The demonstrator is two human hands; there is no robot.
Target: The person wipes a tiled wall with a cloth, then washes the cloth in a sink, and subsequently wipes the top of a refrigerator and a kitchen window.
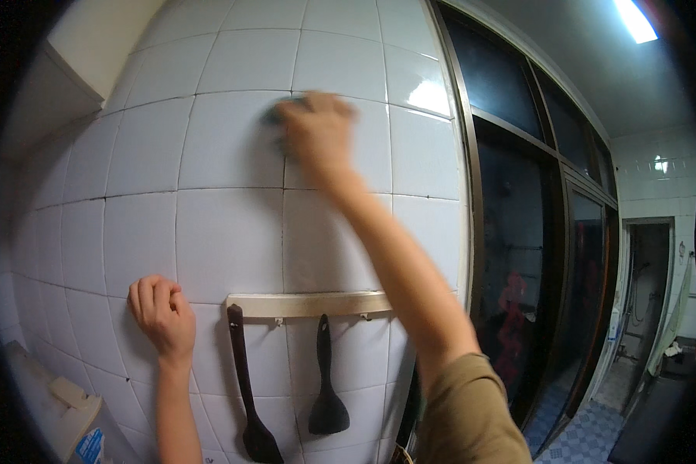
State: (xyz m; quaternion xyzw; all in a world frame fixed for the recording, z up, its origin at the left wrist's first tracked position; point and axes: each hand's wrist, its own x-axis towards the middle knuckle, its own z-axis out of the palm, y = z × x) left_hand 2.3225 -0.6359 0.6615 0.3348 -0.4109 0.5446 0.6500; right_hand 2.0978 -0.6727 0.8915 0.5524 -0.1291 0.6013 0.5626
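White wall tiles (229,238) with dark joints fill the middle of the view. High on them, my right hand (320,124) presses a dark greenish cloth or pad (274,119) against the tiles; both are blurred. My left hand (161,316), loosely curled with nothing visible in it, is raised at the wall on the lower left. Between and below the hands, a cream hook rail (307,305) is fixed to the tiles. A dark spatula (245,388) hangs at its left end, and a black turner (326,400) hangs nearer its middle, both upright.
Dark-framed glass panels (510,232) border the tiles on the right. A pale cabinet (87,46) juts out at the upper left. At the lower left stands a pale appliance or box (84,420) with a blue label. Far right, a doorway (646,301) opens beyond a blue checked floor (591,432).
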